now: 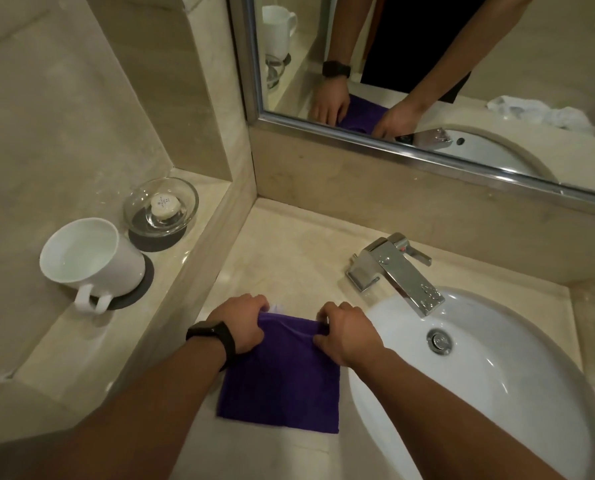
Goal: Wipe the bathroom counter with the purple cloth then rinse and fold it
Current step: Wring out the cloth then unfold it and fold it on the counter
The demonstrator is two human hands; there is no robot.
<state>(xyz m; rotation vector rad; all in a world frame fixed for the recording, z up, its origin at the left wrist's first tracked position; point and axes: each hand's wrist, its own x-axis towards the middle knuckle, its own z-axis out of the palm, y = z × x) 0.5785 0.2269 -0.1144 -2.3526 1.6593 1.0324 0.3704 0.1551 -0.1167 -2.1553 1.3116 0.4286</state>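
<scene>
The square purple terry cloth (282, 382) lies flat on the beige stone counter (289, 251). Left hand (242, 323) and right hand (346, 336) pinch its far corners, apparently for folding.

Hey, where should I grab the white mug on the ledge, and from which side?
Probably by its handle, from the near side: the white mug stands upright on a dark coaster with the handle pointing toward you, and the glass soap dish crowds its far side.
</scene>
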